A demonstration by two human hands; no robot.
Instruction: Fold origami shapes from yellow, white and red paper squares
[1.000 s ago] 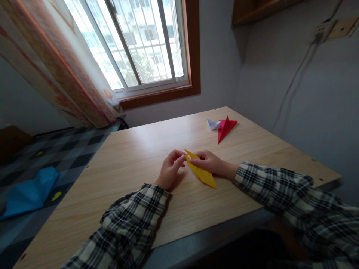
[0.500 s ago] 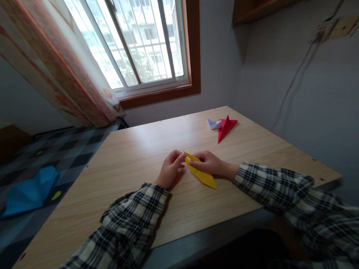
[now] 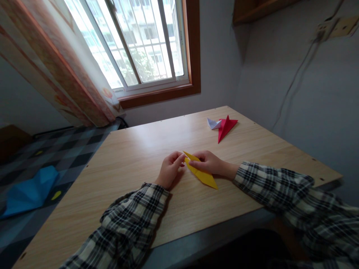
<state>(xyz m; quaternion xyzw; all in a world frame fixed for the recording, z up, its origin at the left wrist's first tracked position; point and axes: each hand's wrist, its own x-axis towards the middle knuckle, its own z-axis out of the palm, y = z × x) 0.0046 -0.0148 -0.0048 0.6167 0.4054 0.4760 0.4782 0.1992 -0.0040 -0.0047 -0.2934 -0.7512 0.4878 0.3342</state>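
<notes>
A folded yellow paper (image 3: 202,175), long and pointed, lies on the wooden table (image 3: 134,160) in front of me. My left hand (image 3: 169,170) pinches its far tip with fingertips. My right hand (image 3: 209,163) rests on the paper's upper part and pinches the same end from the other side. The near point of the paper lies flat on the table. Both sleeves are plaid.
A folded red paper (image 3: 226,127) and a small white folded paper (image 3: 213,123) lie at the table's far right. A wall runs along the right edge. A window and curtain (image 3: 70,67) stand behind. Something blue (image 3: 30,191) lies on the floor at left.
Both hands and the yellow paper have shifted very slightly; the pinch on the far tip stays the same.
</notes>
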